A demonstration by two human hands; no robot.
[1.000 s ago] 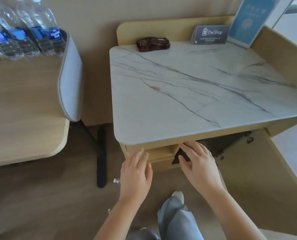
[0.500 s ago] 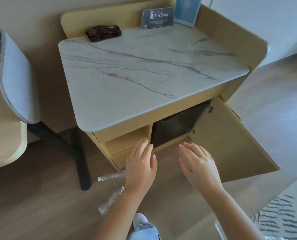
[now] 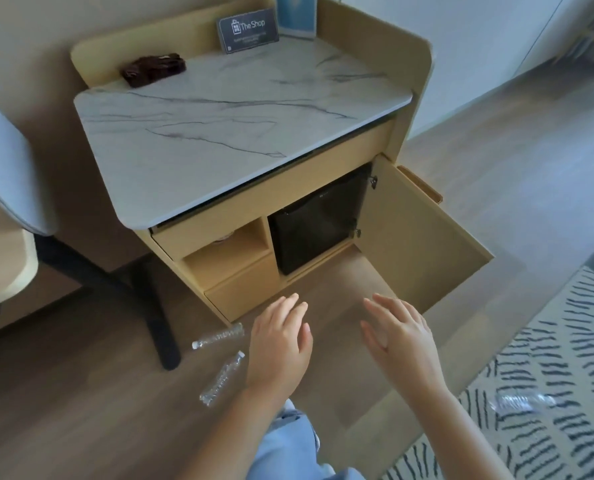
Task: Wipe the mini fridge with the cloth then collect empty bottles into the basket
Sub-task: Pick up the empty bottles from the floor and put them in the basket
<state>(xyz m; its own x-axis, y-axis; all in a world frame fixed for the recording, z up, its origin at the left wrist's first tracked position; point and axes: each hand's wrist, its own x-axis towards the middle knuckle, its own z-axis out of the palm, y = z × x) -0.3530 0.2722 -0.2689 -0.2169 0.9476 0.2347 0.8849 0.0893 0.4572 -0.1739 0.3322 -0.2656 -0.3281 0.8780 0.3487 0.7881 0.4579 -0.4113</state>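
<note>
Fridge (image 3: 318,225) seemingly shut; left hand (image 3: 279,346) and right hand (image 3: 401,341) hover empty

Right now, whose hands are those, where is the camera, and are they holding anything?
The camera sits on a person's head, looking down, so you see what they see. The left hand and right hand are that person's own, both open and empty, above the wooden floor. Ahead stands a cabinet with its door open; the black box inside is the mini fridge. On its marble top lie a brown bundle, probably the cloth, and a sign reading The Shop. A clear bottle and a second bottle lie on the floor near the left hand, a third bottle on the striped rug.
</note>
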